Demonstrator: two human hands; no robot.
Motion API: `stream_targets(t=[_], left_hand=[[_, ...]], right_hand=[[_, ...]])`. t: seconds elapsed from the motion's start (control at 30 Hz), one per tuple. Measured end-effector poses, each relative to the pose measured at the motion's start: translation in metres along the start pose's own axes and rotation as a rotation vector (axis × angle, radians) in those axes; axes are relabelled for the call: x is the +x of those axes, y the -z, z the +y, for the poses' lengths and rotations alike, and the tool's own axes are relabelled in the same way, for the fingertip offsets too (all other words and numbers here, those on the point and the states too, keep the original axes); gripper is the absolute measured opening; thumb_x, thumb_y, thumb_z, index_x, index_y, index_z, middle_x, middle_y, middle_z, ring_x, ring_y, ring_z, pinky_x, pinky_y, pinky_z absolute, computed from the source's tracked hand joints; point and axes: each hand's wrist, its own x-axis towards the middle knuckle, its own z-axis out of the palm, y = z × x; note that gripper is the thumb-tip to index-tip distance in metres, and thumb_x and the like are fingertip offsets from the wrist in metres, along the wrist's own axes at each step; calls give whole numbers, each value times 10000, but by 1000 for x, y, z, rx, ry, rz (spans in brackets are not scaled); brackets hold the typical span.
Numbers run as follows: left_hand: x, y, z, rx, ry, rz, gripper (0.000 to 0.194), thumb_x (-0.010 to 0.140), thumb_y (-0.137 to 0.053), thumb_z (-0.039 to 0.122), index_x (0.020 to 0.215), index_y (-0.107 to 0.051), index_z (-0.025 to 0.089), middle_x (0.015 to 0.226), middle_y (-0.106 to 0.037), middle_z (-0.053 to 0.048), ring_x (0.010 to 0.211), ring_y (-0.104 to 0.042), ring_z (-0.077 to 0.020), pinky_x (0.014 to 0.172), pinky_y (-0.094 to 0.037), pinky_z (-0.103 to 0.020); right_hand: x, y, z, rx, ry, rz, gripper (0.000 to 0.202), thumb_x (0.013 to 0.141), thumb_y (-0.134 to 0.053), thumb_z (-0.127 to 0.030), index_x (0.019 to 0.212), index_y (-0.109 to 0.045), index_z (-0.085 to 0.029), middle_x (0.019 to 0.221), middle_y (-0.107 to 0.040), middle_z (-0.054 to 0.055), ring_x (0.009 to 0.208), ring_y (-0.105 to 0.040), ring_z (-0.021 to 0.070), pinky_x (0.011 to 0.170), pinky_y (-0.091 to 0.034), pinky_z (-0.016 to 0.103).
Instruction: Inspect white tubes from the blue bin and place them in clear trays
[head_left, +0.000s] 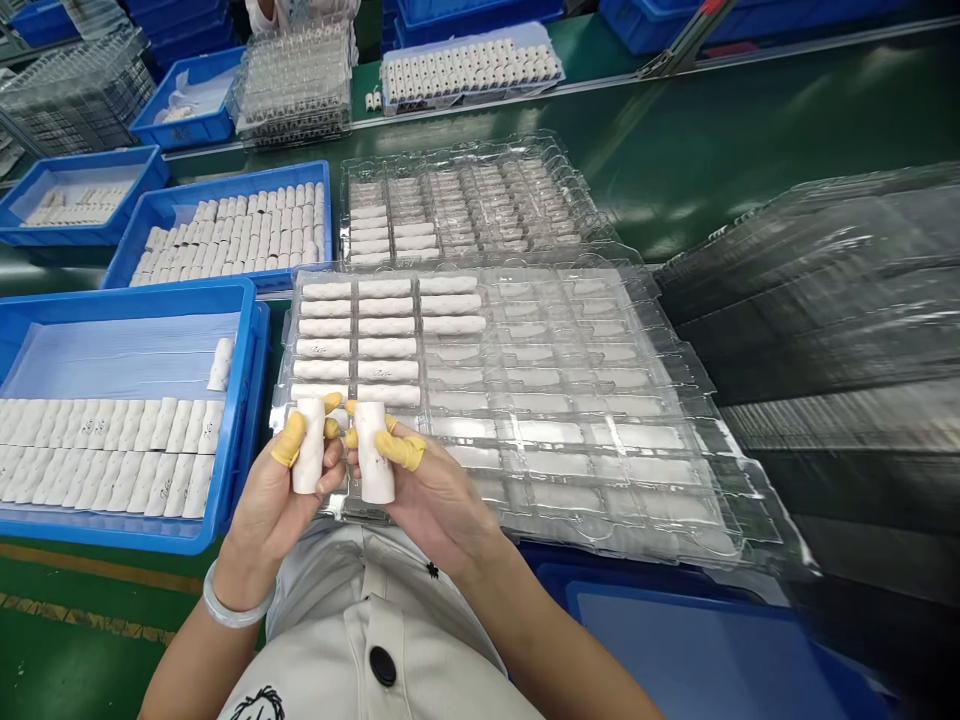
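**Two white rolls held side by side above a clear tray**

Taking the hands as the dial's centre, the left hand [270,505] curls its thumb and fingers closed around a white roll [308,450], leaving no slack. The right hand [439,490] is likewise closed on a second roll [374,455], just beside the first. Both rolls point roughly from 6 to 12 o'clock, gripped by their sides, which seems to leave the faces and ends open to view. Yellow finger covers [289,438] sit on several fingertips, probably to spare the white surfaces from bare skin.

The clear tray [551,465] spreads from 12 to 3 o'clock. Its filled pockets lie towards 12 and 1, where rolls rest crosswise; the moulded pockets likely keep them apart. Pockets towards 2 and 3 are bare.

At 9 o'clock, a blue bin [127,305] holds two tight rows of upended-looking rolls, perhaps packed so for easy counting, with one lone roll [220,364] towards 10. Another blue bin [328,215] stands at 11.
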Motion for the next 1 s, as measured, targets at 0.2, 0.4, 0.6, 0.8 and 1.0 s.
stream_targets(t=[0.2, 0.4, 0.6, 0.8, 1.0], left_hand=[[0, 1, -3, 102, 33, -79, 441, 955, -488, 458, 974, -688, 66, 645, -538, -55, 553, -515, -124, 562, -517, -262], [-1, -3, 1, 127, 48, 5, 487, 1022, -308, 392, 885, -661, 87, 645, -589, -87, 546, -543, -132, 610, -528, -283], [-1, -6, 6, 69, 34, 13, 474, 1034, -263, 373, 1043, -658, 111, 656, -594, -88, 580, -556, -138, 605, -509, -259], [0, -6, 5, 50, 23, 52, 437, 1033, -291, 340, 1051, -648, 89, 677, -599, -95, 608, -567, -141, 579, -498, -235], [1, -7, 3, 10, 14, 63, 390, 1028, -338, 324, 1093, -647, 96, 756, -608, -91, 636, -570, -131, 566, -504, -218]], right_hand=[[0, 1, 5, -93, 6, -4, 401, 762, -786, -453, 989, -639, -156, 686, -637, 15, 605, -584, 124, 677, -502, 280], [1, 1, 2, -31, 29, -32, 534, 963, -411, -619, 1145, -623, -164, 795, -658, 63, 740, -622, 156, 705, -481, 270], [2, -5, -1, 101, -5, -37, 432, 1042, -313, -440, 1206, -610, -174, 925, -671, 68, 811, -619, 155, 806, -477, 309], [3, -7, 0, 105, -8, 22, 353, 1030, -387, -344, 1263, -580, -162, 968, -675, 74, 815, -621, 161, 841, -484, 345], [2, -2, 3, 50, 32, 1, 238, 929, -566, -315, 1109, -629, -173, 951, -674, 60, 874, -631, 174, 822, -509, 335]])
